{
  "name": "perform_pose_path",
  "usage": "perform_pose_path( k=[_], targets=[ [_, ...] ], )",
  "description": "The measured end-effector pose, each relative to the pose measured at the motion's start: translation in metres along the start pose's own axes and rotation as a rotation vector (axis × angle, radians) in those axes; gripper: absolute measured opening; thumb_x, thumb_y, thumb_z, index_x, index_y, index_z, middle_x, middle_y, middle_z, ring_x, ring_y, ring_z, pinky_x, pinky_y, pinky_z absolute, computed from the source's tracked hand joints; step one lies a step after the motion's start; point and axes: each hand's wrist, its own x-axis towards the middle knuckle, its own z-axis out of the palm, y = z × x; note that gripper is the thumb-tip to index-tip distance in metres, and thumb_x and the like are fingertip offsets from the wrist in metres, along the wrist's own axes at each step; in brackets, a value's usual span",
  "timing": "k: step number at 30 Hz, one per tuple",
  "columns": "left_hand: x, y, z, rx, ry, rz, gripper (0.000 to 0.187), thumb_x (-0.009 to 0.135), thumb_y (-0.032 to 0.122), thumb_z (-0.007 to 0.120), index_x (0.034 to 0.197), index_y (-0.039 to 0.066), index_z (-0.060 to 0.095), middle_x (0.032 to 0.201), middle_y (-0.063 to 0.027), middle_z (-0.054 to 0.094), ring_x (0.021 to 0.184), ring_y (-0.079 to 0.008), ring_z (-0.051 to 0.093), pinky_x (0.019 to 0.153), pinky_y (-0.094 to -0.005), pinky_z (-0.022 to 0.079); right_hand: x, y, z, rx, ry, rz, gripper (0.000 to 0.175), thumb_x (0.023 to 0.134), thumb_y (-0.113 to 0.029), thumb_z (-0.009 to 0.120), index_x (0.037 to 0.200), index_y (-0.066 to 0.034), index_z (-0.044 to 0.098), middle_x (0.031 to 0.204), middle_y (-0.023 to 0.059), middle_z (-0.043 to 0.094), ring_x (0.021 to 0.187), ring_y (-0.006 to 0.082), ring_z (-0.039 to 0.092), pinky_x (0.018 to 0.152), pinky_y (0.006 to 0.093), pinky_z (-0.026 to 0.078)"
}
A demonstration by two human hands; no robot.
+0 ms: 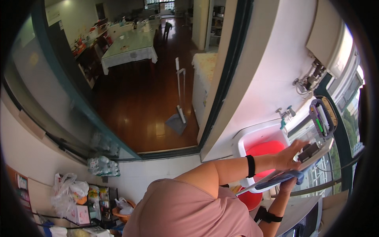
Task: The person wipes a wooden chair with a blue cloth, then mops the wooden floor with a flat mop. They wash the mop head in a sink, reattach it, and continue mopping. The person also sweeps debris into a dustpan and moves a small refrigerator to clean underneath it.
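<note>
A flat mop-like tool slants beside the sink, its pale board (322,151) raised towards the window and carrying a dark grey block (308,152). My left hand (285,157) is at that block, thumb and fingers apart around its near side; whether it grips is unclear. Below the board, my right hand (287,185) holds a blue cloth pad (275,180) against the underside, its fingers partly hidden by the cloth. A thin light pole (247,189) runs down from the tool towards my body.
A white sink (241,133) holds a red basin (265,147); a red bucket (251,200) stands below. The tap (284,117) and a basket of brushes (321,118) are beyond. A dustpan (176,123) stands past the doorway. Bottled water (103,166) and bags (69,189) lie left.
</note>
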Motion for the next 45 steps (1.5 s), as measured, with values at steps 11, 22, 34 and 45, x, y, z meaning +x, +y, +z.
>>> perform_pose_path(
  k=[11, 22, 34, 45],
  targets=[
    [-0.093, -0.021, 0.012, -0.213, -0.173, -0.3, 0.117, 0.067, 0.078, 0.069, 0.147, 0.002, 0.029, 0.141, -0.0143, 0.035, 0.133, -0.028, 0.036, 0.111, -0.041, 0.029, 0.0, -0.004, -0.002, 0.256, -0.347, -0.125, 0.04, 0.099, -0.032, 0.051, 0.129, -0.005, 0.049, 0.11, 0.009, 0.059, 0.101, 0.0221, 0.059, 0.09, 0.0363, 0.051],
    [-0.12, -0.005, 0.014, -0.178, -0.336, -0.29, 0.136, 0.063, 0.071, 0.076, 0.154, 0.003, 0.002, 0.153, -0.0168, 0.027, 0.143, -0.0285, 0.029, 0.116, -0.0389, 0.021, 0.023, 0.047, -0.045, 0.202, -0.09, -0.193, 0.041, 0.097, -0.033, 0.054, 0.127, -0.0054, 0.047, 0.106, 0.0102, 0.058, 0.09, 0.0228, 0.059, 0.076, 0.0358, 0.053],
    [-0.137, 0.017, 0.001, 0.098, -0.278, -0.123, 0.094, 0.079, 0.048, 0.063, 0.148, -0.001, 0.022, 0.132, -0.0227, 0.035, 0.126, -0.0401, 0.034, 0.106, -0.0427, 0.032, 0.041, 0.061, -0.061, 0.22, 0.147, -0.067, 0.031, 0.095, -0.026, 0.054, 0.118, -0.0052, 0.047, 0.095, 0.0103, 0.057, 0.071, 0.0239, 0.058, 0.059, 0.0344, 0.051],
    [-0.141, 0.005, -0.001, -0.014, -0.144, -0.207, 0.047, 0.087, 0.008, 0.054, 0.133, 0.003, 0.046, 0.121, -0.012, 0.05, 0.113, -0.0275, 0.049, 0.101, -0.0388, 0.038, -0.019, 0.02, -0.025, 0.553, -0.351, 0.163, 0.034, 0.094, -0.03, 0.052, 0.114, -0.0028, 0.051, 0.102, 0.0135, 0.057, 0.09, 0.0291, 0.055, 0.078, 0.0356, 0.049]
  ],
)
